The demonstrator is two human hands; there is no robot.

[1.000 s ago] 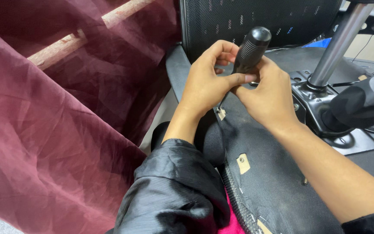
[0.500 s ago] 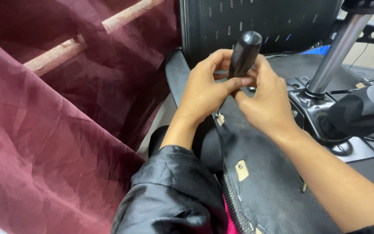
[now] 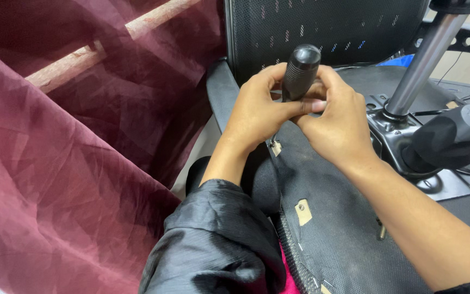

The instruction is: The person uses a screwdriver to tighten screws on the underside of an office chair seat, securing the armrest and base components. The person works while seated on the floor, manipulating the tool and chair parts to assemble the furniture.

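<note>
A black ribbed tool handle, like a screwdriver's, stands nearly upright over the underside of an overturned office chair seat. My left hand wraps its fingers around the handle's lower part from the left. My right hand closes on the same lower part from the right, fingertips meeting the left thumb. The tool's tip is hidden behind my hands, close to a small metal tab on the seat's fabric edge.
The chair's shiny gas cylinder rises from a black metal mounting plate at right, beside a black plastic arm part. A mesh backrest stands behind. Maroon cloth over a wooden bar fills the left.
Both hands and the handle have stayed together on the seat edge; the handle has tilted slightly and sits a little left in view as the camera shifted.
</note>
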